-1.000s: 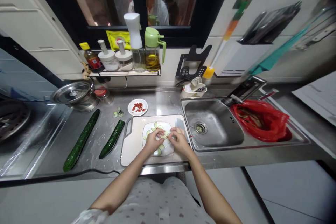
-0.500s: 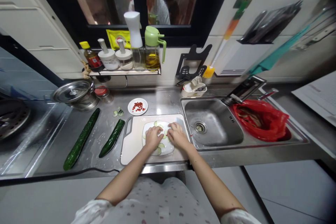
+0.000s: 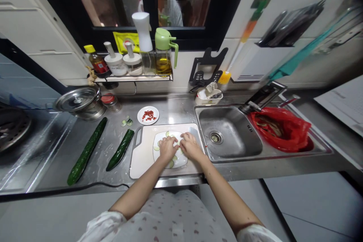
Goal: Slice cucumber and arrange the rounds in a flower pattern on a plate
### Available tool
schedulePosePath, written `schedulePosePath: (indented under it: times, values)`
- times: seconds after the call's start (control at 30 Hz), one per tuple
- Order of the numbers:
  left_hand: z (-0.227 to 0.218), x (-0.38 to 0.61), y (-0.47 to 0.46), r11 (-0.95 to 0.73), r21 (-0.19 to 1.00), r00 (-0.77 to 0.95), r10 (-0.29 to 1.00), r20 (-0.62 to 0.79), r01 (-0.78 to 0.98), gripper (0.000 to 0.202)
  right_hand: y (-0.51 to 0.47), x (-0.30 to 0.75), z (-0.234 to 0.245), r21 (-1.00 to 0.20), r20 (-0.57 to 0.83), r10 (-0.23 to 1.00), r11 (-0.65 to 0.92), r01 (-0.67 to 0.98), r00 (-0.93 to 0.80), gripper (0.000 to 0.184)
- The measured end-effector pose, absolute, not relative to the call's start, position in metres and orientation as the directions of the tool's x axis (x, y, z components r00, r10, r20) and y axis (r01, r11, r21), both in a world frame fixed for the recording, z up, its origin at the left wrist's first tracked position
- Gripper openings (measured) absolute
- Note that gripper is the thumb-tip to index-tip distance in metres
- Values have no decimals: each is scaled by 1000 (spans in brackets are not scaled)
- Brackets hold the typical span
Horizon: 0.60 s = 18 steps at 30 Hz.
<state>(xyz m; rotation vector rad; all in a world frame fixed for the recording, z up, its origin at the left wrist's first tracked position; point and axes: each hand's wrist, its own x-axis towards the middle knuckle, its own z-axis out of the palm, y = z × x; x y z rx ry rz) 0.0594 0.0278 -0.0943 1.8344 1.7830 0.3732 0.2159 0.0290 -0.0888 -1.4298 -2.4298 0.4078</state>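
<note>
On a white cutting board (image 3: 140, 164) lies a squarish white plate (image 3: 181, 162) with thin cucumber slices (image 3: 171, 164) laid around it. My left hand (image 3: 168, 148) is over the plate's middle, its fingertips closed on a cucumber slice. Close beside it on the right, my right hand (image 3: 190, 146) has its fingers curled and pinched at a slice near the centre. The hands hide part of the plate and some slices. Left of the board lie a cut cucumber (image 3: 120, 150) and a long whole cucumber (image 3: 87, 151).
Behind the board sit a small plate of chopped red pieces (image 3: 148, 115) and cucumber scraps (image 3: 126, 121). A steel sink (image 3: 231, 136) is to the right, with a red plastic bag (image 3: 283, 132) beyond. A lidded pot (image 3: 79, 102) and a condiment shelf (image 3: 136, 79) stand at the back.
My left hand has shifted slightly right and up, closer to my right hand, uncovering slices at the plate's left side. My right hand has barely moved.
</note>
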Motion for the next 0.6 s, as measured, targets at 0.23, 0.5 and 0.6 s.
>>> schedulePosePath:
  times: [0.23,0.5,0.6]
  values:
    - [-94,61,28,23,547,90,980,-179,837,15,29,213,-90,-345,102,887,456,821,-450,12]
    - [-94,61,28,32,546,78,981,-177,837,13,25,215,-92,-394,116,933,358,847,-341,14]
    - [-93,59,28,48,561,65,982,-179,827,14,24,216,-91,-418,115,949,314,853,-293,13]
